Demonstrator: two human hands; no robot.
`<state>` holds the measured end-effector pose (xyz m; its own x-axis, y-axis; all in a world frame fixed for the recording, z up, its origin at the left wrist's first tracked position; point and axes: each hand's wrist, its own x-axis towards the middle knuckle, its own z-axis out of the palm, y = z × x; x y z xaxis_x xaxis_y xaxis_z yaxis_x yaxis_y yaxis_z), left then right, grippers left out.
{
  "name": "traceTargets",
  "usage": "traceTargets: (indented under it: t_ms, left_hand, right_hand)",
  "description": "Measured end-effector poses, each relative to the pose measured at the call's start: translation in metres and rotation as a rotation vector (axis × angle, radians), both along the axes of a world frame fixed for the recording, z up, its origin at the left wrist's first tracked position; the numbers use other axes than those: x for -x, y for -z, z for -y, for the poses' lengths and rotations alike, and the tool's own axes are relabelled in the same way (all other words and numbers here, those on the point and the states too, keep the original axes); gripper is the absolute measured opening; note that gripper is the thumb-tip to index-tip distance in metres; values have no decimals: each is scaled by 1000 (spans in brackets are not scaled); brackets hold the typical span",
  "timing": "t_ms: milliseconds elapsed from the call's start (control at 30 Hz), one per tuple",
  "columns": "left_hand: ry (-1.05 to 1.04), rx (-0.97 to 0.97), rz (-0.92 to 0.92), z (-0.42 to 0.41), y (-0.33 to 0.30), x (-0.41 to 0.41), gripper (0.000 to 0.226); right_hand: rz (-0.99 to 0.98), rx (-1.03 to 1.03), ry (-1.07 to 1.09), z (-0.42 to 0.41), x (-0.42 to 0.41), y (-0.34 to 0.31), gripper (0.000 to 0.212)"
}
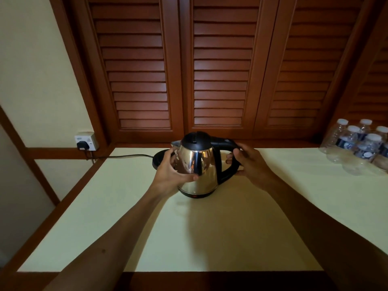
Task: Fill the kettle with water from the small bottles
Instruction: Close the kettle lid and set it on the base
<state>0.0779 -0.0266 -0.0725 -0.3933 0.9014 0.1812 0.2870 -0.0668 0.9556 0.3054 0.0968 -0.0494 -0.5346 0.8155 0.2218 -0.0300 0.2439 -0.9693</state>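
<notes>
- Where the wooden front edge runs nearest: pale bench (126, 238), both forearms reaching forward over it.
- Further in, left hand (170, 173) cupped against the left flank of the kettle (199, 164), thumb across the steel front, fingers curled round toward the spout side.
- Level with it, right hand (249, 162) wrapped round the black handle (225, 160), thumb on the inner face of the loop, fingers round the outer side.
- Between the two hands: kettle upright, on or just above the bench, cannot tell which; black lid (196, 138) down, spout to the left, handle to the right, red mark on the black bottom ring.
- Just behind and left of the kettle: black base (160, 159) on the bench, partly hidden by the left hand, kettle off it.
- From the base leftward: black cord (126, 155) along the back edge to a plug in the wall socket (87, 141).
- Well apart, far right at the back of the bench: cluster of small clear bottles (357, 145), white caps on, dark labels, standing upright close together.
- Farthest back: brown louvred doors (220, 70) across the wall, cream wall to the left.
</notes>
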Motion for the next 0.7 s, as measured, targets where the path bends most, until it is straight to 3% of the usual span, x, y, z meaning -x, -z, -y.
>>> traceTargets:
  t_ms: [333, 500, 700]
  left_hand:
    - [-98, -58, -52, 2, -12, 5, 113]
    - [-106, -79, -111, -1, -39, 32, 126]
    - [-125, -98, -189, -12, -60, 70, 113]
  right_hand:
    - [12, -62, -68, -22, 16, -20, 25]
    - [-43, -50, -51, -27, 42, -39, 25]
    - [-83, -41, -20, -33, 83, -58, 25]
